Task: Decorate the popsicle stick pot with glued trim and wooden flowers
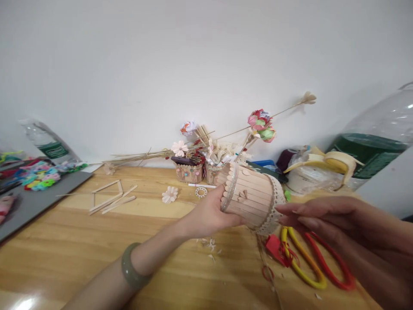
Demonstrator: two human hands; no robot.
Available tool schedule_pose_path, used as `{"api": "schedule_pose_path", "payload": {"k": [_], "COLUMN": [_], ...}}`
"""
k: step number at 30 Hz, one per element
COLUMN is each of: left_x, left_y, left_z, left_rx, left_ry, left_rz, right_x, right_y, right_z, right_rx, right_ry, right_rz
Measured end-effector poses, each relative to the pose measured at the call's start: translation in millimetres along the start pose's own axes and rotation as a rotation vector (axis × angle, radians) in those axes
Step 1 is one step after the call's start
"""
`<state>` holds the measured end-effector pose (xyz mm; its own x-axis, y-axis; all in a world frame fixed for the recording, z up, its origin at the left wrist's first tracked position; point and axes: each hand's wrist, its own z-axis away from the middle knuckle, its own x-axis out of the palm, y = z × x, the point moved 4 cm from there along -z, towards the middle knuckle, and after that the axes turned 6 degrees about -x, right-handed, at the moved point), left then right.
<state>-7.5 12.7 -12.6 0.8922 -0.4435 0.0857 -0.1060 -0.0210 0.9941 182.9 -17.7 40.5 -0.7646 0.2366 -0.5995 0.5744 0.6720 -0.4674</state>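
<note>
Wooden slat cup (253,201), tilted, lace (275,206) around one end

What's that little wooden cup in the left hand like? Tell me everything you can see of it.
The cup is round, made of pale, wood-like sticks side by side. A glittery band circles the round-tipped end, and lace the other; a small petal-like piece decorates the side. The left hand grips it, tipped sideways, over the table. The right hand is at the lace; contact is unclear.

One held pot (250,204); two green-labelled bottles (48,141); one bangle (129,268); one banana peel (342,162); one perforated ring (196,193).
</note>
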Motion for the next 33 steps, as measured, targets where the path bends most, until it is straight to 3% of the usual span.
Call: {"api": "schedule_pose_path", "payload": {"k": [7, 12, 15, 22, 33], "left_x": [3.2, 4.4, 5.3, 4.6, 9.0], "left_y": [1.6, 0.7, 1.7, 3.9, 10.4], "left_z": [2.9, 4.8, 4.9, 4.7, 6.4], "left_rx": [-0.004, -0.021, -0.018, -0.028, -0.011], "left_ry": [-0.003, -0.007, -0.006, 0.014, -0.026], "left_rz": [-0.008, -0.049, -0.048, -0.076, -0.031], "right_x": [8.7, 17.1, 19.0, 23.9, 23.5], "right_y": [-30.1, -34.9, -37.7, -32.2, -34.3], "right_z": [-37.5, -42.4, -41.1, -41.9, -39.0], "right_rx": [-0.341, -0.374, -0.426, -0.325, -0.462], "right_ry": [-0.127, -0.256, -0.229, -0.183, -0.148], "right_rz": [-0.066, -0.031, 0.057, 0.297, 0.257]}}
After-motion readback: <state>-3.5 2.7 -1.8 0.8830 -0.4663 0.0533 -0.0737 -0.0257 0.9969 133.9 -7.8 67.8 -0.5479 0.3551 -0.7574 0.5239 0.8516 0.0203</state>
